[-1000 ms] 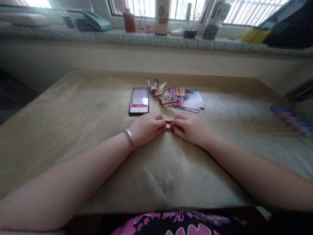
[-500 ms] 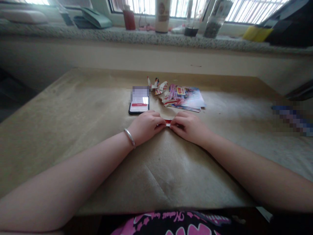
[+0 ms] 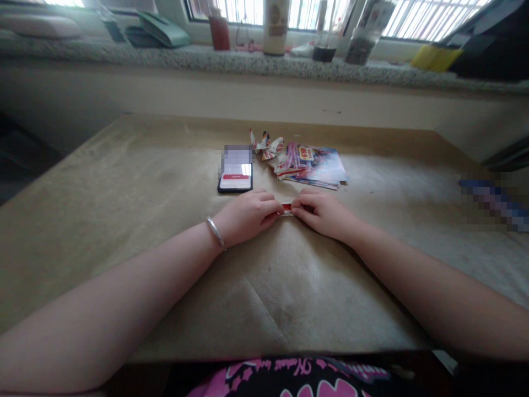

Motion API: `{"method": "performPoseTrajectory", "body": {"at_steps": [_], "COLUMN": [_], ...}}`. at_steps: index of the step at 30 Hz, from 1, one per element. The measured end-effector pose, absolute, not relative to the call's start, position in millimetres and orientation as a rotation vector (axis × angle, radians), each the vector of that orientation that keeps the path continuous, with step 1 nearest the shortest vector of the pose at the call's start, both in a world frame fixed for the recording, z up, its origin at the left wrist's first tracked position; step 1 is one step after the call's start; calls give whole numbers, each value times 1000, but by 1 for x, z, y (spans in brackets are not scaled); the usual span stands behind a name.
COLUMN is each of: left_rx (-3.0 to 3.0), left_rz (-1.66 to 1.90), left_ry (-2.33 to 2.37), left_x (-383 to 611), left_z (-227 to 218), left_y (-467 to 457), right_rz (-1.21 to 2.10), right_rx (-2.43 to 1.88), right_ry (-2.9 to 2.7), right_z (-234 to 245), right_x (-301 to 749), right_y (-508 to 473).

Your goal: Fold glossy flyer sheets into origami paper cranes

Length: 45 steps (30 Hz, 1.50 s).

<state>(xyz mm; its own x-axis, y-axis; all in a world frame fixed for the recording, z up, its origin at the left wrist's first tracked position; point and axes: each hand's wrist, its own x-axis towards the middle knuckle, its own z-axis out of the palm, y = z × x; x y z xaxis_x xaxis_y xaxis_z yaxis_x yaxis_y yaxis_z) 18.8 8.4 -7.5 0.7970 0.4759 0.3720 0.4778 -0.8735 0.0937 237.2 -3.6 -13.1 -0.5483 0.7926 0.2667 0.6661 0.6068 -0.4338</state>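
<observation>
Between my fingertips, on the tan tabletop [image 3: 173,286], lies a narrow folded strip of red and white paper [image 3: 286,208]. My left hand [image 3: 250,216], with a silver bangle on its wrist, presses the strip's left end with closed fingers. At the right end, my right hand [image 3: 324,210] pinches the paper between thumb and fingers. Most of the strip is hidden under both hands. A phone [image 3: 235,184] with a lit screen lies just beyond my left hand. Behind my right hand is a stack of colourful printed leaflets [image 3: 326,162].
Several crumpled or folded pieces of red and white paper [image 3: 268,148] sit beside the leaflets. A blurred blue object [image 3: 496,204] lies at the table's right edge. Bottles, including a red one [image 3: 219,33], stand on the stone windowsill [image 3: 165,58] beyond the table.
Both hands have shifted very slightly, the right one a little to the right. A bit more of the red paper shows between the fingertips. The phone and leaflets have stayed put.
</observation>
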Motion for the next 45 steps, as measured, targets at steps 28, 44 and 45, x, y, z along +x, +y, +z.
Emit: {"method": "performPoseTrajectory", "body": {"at_steps": [28, 44, 45], "left_rx": [-2903, -2831, -2828], "left_rz": [-404, -446, -446], "left_ry": [-544, -630, -623], "left_x": [18, 20, 20], "left_z": [-2, -5, -5], "left_y": [6, 1, 1], "right_rz": [304, 101, 97], "right_rx": [-1118, -997, -1000], "right_ry": [-2356, -2529, -2529], "right_z": [-17, -10, -10], "right_x": [245, 249, 249], "right_y": [-3, -6, -7]}}
